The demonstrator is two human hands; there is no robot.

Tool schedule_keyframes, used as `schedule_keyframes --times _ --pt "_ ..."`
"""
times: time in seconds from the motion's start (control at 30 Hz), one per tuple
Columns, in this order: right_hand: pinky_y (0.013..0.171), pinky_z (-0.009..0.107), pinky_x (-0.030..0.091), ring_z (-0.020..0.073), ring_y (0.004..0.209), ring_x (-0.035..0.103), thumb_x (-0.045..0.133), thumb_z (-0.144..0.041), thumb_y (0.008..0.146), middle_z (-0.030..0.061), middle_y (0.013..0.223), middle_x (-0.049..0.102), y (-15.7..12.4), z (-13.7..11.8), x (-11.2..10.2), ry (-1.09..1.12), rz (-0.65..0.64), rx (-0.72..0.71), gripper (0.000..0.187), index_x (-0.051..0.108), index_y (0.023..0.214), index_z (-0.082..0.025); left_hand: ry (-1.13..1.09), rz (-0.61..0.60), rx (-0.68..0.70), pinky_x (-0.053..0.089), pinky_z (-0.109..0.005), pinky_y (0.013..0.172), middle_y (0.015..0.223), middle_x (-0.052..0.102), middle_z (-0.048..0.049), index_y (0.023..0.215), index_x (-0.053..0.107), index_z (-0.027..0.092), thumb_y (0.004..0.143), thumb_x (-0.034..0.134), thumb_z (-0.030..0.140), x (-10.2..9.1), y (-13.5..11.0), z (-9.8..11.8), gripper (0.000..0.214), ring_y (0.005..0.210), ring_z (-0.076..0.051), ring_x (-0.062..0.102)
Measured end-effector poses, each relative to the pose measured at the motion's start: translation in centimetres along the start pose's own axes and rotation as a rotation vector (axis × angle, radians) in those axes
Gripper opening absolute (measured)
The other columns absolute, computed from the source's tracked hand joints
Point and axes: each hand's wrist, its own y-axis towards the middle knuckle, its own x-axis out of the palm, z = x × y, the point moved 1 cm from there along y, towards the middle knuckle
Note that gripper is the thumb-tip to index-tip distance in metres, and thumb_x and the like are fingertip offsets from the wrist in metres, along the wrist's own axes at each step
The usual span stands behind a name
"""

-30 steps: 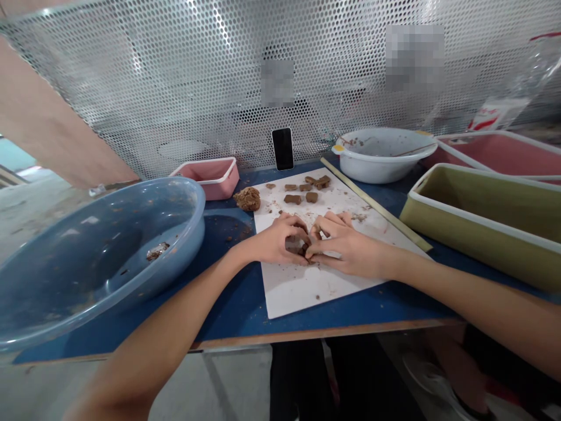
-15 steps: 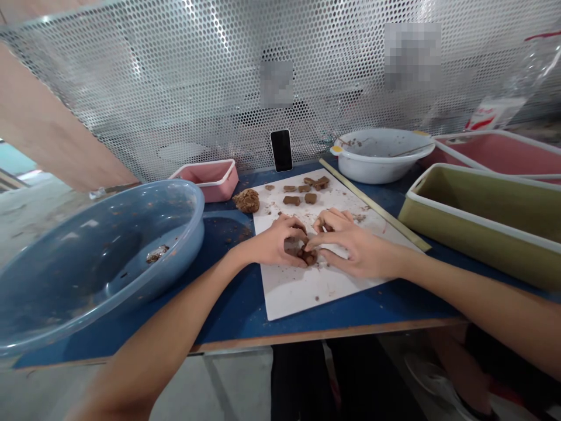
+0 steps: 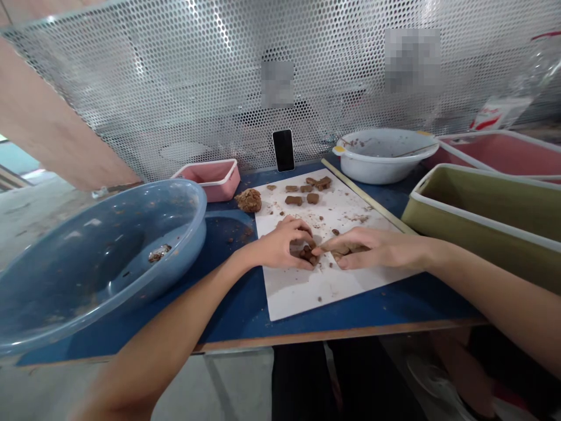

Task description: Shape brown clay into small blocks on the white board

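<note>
My left hand (image 3: 280, 242) curls its fingers and thumb around a small knobbly piece of brown clay (image 3: 308, 254) lying on a white board (image 3: 291, 295). From the right, my right hand (image 3: 379, 247) reaches low over the board, fingers stretched out and thumb apart. Its index fingertip touches the clay's right side; nothing is gripped in this hand. Behind the hands, several small shaped clay pieces (image 3: 293, 200) lie on the board's far part, with crumbs scattered around. A rough clay lump (image 3: 249, 200) sits at the board's left edge.
A large blue basin (image 3: 193, 228) stands at left, a small pink tub (image 3: 221, 186) behind it. An upright phone (image 3: 283, 151) leans against the perforated metal screen (image 3: 184, 76). Rightward are a wooden strip (image 3: 363, 195), a white basin (image 3: 377, 169) and an olive planter box (image 3: 473, 234).
My right hand has shifted rightward and flattened, its previously bent fingers now straighter, with the index fingertip still at the clay. The left hand keeps its curled hold almost unmoved.
</note>
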Motion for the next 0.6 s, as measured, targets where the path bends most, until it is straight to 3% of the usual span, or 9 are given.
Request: schedule_keyframes --times 0.23,0.6 --pt "0.098 0.039 0.052 0.0333 0.121 0.069 0.066 -0.061 0.099 0.0095 0.131 0.078 0.11 -0.24 0.18 0.037 -0.022 0.034 0.053 0.080 0.132 -0.023 0.003 0.003 0.003 0.046 -0.049 0.114 0.125 0.067 -0.0098 0.101 0.078 0.024 0.078 0.094 0.057 0.14 0.04 -0.01 0.043 0.127 -0.032 0.055" --pt "0.088 0.035 0.050 0.0277 0.106 0.069 0.065 -0.058 0.099 0.0082 0.119 0.079 0.11 -0.04 0.24 0.023 -0.010 0.042 0.050 0.081 0.130 -0.022 -0.030 0.019 0.024 0.046 -0.051 0.114 0.127 0.067 -0.0108 0.102 0.078 0.024 0.079 0.090 0.066 -0.05 0.08 0.07 0.049 0.128 -0.033 0.055"
